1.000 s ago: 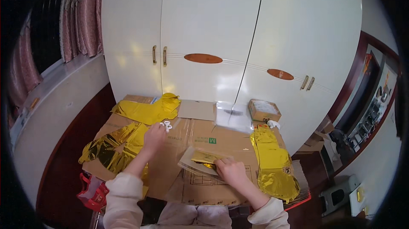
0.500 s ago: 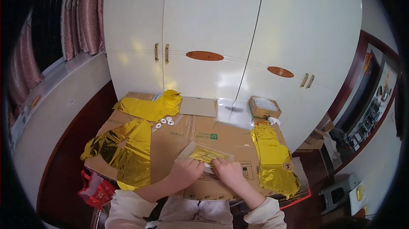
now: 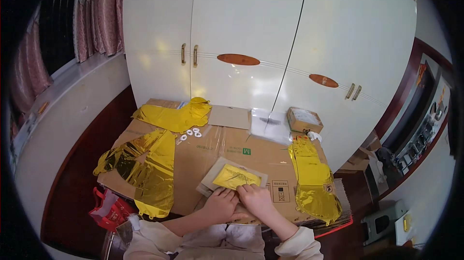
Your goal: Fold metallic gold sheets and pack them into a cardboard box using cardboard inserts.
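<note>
Low in the frame, just left of centre, the left hand (image 3: 220, 205) and the right hand (image 3: 255, 201) lie side by side, touching or nearly so, on the near edge of a clear packet (image 3: 234, 178). The packet is flat, see-through, with a folded gold sheet (image 3: 235, 176) inside it. It lies tilted on the cardboard (image 3: 227, 146), just above the hands. The fingers of both hands are bent and close together, their tips at the packet's near edge; whether they pinch the edge or only press on it cannot be told at this size. Cream sleeves (image 3: 155, 238) come up from the lower edge.

The cardboard is a large flattened box that fills the middle of the frame. At its left edge a big gold foil balloon (image 3: 147, 163) lies flat and crumpled, hanging partly over the edge. At upper left of the cardboard lies a second gold balloon (image 3: 175, 115), and just below it a row of small white rings (image 3: 191, 134). At the right a third gold balloon (image 3: 313, 182) lies lengthwise, running down toward the lower right. Above it sits a small brown box (image 3: 304, 119), and left of that a clear plastic bag (image 3: 269, 125) and a loose brown card (image 3: 230, 116).

A red bag (image 3: 108, 207) lies on the dark floor at lower left. White cupboard doors (image 3: 251, 42) fill the upper half of the frame.
</note>
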Motion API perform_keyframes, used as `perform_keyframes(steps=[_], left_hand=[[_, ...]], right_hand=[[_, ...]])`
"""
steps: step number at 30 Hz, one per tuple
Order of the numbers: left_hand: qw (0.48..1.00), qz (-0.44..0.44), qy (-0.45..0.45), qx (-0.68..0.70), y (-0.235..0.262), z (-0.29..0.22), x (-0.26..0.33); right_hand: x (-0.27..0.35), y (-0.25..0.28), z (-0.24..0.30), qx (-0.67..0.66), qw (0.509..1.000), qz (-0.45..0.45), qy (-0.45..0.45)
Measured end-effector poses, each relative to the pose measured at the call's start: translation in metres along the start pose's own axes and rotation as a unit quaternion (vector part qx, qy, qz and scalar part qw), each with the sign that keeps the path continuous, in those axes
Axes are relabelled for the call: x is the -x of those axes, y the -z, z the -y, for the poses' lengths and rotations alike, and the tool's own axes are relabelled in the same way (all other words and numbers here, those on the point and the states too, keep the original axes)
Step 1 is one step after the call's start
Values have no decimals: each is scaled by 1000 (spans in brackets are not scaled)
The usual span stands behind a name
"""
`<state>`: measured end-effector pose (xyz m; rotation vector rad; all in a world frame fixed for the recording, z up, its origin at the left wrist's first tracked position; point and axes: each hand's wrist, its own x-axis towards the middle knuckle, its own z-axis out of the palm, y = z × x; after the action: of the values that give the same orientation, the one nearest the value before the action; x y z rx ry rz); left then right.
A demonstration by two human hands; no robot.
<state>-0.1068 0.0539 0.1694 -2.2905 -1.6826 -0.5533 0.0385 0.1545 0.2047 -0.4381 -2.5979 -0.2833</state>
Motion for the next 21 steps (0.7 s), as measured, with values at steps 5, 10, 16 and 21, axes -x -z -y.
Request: perform_keyframes(steps=[5,10,16,21], left_hand=[[997,61,31,22,-9,-1,2],[998,1,-42,47,12,-10,37],[950,274,115,98,58,60,15],[968,-2,249,-23,-12,204,-23]], right_hand=[[12,-4,7,19,1000,11,-3],[32,-17,12,11,999,30,-1],[31,-17,13,-120,990,42,-57],[5,-58,-2,-130,990,20,-50]])
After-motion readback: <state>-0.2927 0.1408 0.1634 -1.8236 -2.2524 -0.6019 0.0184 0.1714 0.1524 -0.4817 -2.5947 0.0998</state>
